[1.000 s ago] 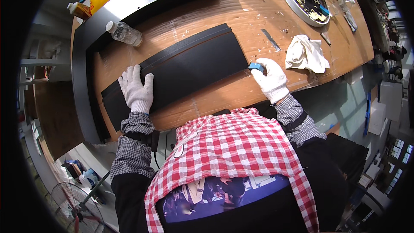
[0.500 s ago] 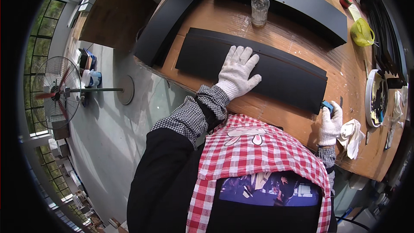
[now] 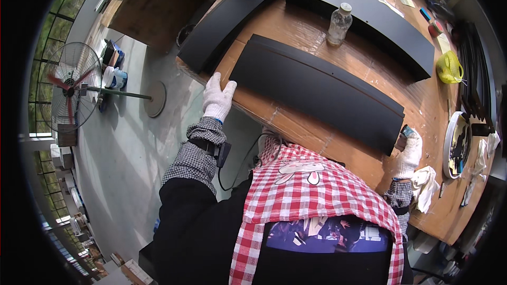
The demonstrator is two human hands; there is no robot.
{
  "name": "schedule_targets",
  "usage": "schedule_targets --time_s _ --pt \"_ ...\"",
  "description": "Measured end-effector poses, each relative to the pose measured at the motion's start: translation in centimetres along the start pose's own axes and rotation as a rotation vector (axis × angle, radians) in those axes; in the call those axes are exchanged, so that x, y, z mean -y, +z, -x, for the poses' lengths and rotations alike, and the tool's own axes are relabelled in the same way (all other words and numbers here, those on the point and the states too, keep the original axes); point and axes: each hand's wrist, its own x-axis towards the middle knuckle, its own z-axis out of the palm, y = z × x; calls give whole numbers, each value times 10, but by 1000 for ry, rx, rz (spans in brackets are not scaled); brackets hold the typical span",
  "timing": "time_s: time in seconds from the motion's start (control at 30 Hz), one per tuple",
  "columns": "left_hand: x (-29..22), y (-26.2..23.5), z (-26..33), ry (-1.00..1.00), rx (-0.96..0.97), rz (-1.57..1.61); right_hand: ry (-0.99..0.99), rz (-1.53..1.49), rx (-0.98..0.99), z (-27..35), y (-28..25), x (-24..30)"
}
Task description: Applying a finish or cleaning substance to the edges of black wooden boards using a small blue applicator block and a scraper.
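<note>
A long matte black panel with a narrow groove along its far side lies on the cardboard-covered table. Off its left end is my left hand, in a white knit glove, fingers upright and thumb apart, holding nothing; its thumb comes close to the panel's near left corner, and whether they touch I cannot tell. At the panel's right end, my gloved right hand is closed on a small blue block, mostly hidden by the fingers. A crumpled white cloth lies beside that wrist.
Two more black panels border the table's far and left sides. A clear bottle stands between panels. Rightward are a yellow net bundle, a paint-smeared round tray and stacked black pieces. A pedestal fan stands left.
My left hand has lifted off the panel's middle and moved left to its left end. My right hand stays at the right end with the block. The view has shifted slightly.
</note>
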Motion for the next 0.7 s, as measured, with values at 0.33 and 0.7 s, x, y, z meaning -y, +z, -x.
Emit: schedule_targets --time_s 0.33,0.7 --pt "-147 -45 66 144 814 1153 249 -550 797 57 144 119" --pt "-94 -63 25 -29 914 1538 92 99 857 58 287 125"
